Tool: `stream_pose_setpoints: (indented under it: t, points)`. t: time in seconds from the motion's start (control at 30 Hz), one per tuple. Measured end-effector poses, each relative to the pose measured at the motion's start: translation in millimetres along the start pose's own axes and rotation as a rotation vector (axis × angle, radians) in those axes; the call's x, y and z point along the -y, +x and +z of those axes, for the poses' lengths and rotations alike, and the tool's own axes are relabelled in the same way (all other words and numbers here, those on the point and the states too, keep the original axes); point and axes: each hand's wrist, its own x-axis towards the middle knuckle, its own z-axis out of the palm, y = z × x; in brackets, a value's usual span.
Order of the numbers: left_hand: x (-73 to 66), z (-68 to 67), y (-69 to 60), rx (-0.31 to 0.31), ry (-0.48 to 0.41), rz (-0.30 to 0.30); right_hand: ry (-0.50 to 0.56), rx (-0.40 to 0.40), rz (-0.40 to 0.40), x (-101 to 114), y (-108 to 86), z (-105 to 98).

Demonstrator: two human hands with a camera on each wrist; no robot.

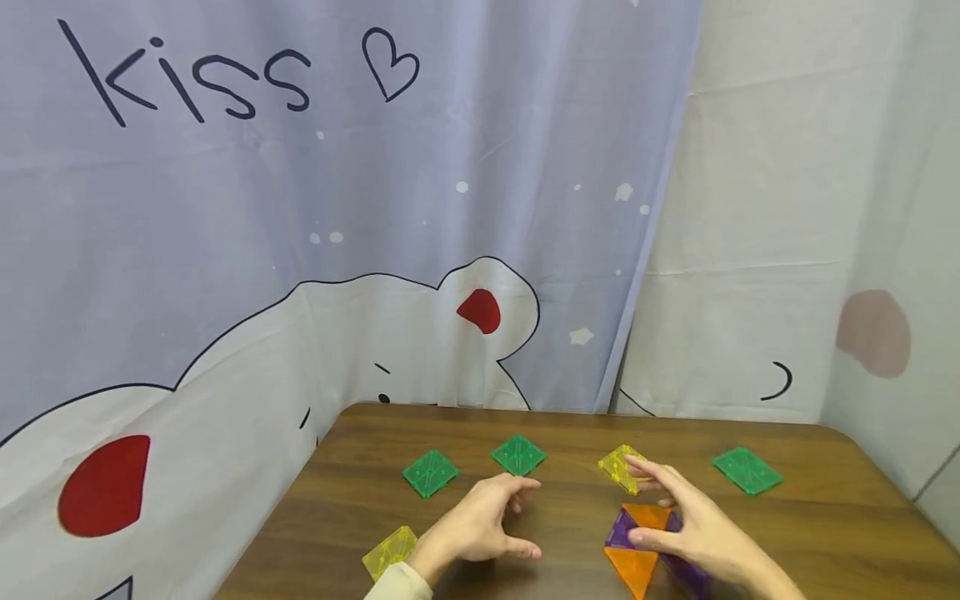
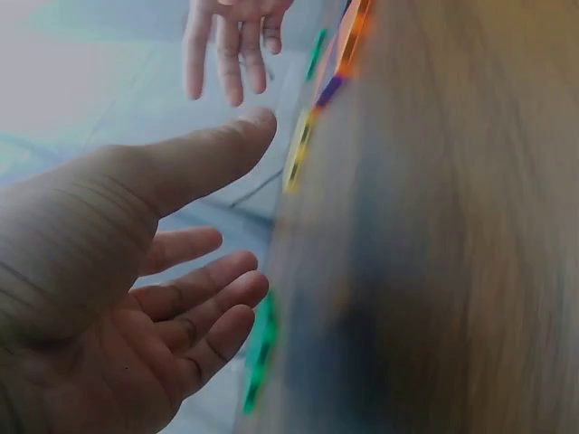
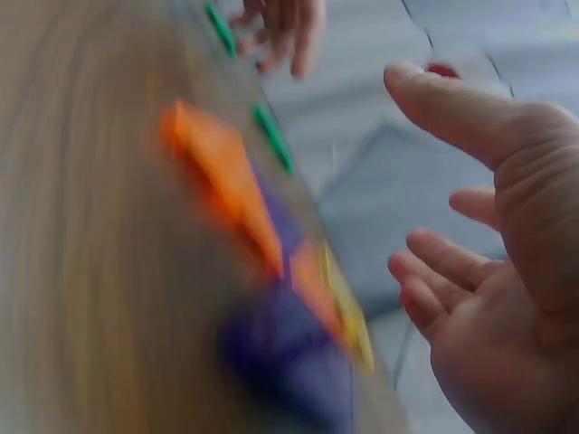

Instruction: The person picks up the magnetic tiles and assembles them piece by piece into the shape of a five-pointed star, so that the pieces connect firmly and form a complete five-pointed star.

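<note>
My left hand [image 1: 483,521] hovers over the table with fingers loosely bent and holds nothing. Just beyond it is a translucent green square tile [image 1: 518,456], and a yellow square tile [image 1: 390,550] lies by its wrist. My right hand [image 1: 693,525] is held above a cluster of orange and purple triangular tiles, partly hiding them. In the cluster, an orange triangle [image 1: 633,568] points toward me and a purple triangle [image 1: 621,527] sits beside it. In the right wrist view, the right hand's fingers [image 3: 443,262] are apart from the blurred cluster. Another yellow square [image 1: 618,467] lies behind the right fingertips.
Further green squares lie at the back left [image 1: 431,473] and back right [image 1: 747,470] of the brown wooden table [image 1: 570,508]. A printed curtain [image 1: 420,208] hangs behind the table's far edge, and pale cloth [image 1: 892,250] hangs at the right.
</note>
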Motion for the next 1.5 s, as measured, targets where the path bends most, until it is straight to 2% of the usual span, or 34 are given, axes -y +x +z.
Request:
stream_pose_setpoints:
  t: [0.17, 0.3, 0.43, 0.57, 0.87, 1.0, 1.27, 1.37, 1.5]
  points:
    - [-10.0, 19.0, 12.4, 0.033, 0.011, -0.003, 0.032, 0.023, 0.016, -36.0, -44.7, -33.1]
    - [-11.5, 31.8, 16.9, 0.042, 0.016, -0.001, 0.045, 0.078, -0.041, -67.4, -69.4, -43.8]
    - [-12.8, 44.2, 20.1, 0.029, -0.006, -0.005, 0.026, 0.146, -0.147, -85.0, -78.4, -50.6]
    - [-13.4, 52.6, 22.1, 0.018, -0.015, -0.008, -0.054, 0.146, -0.234, -84.0, -75.7, -47.0]
    - [-13.1, 55.0, 29.4, 0.035, -0.024, 0.01, -0.151, 0.14, -0.175, -54.3, -53.2, -14.6]
    - [-11.0, 52.6, 29.1, 0.07, -0.02, 0.007, -0.141, 0.151, -0.156, -42.1, -43.2, 1.1]
    - [-6.3, 52.0, 25.1, 0.076, -0.015, 0.034, -0.154, 0.114, -0.23, -33.8, -36.2, 16.0]
    - [-6.3, 52.6, 25.5, 0.066, -0.023, 0.04, -0.113, 0.115, -0.242, -34.9, -36.1, 15.9]
    - [-6.3, 53.5, 27.0, 0.055, -0.029, 0.045, 0.031, 0.13, -0.242, -37.7, -34.6, 13.9]
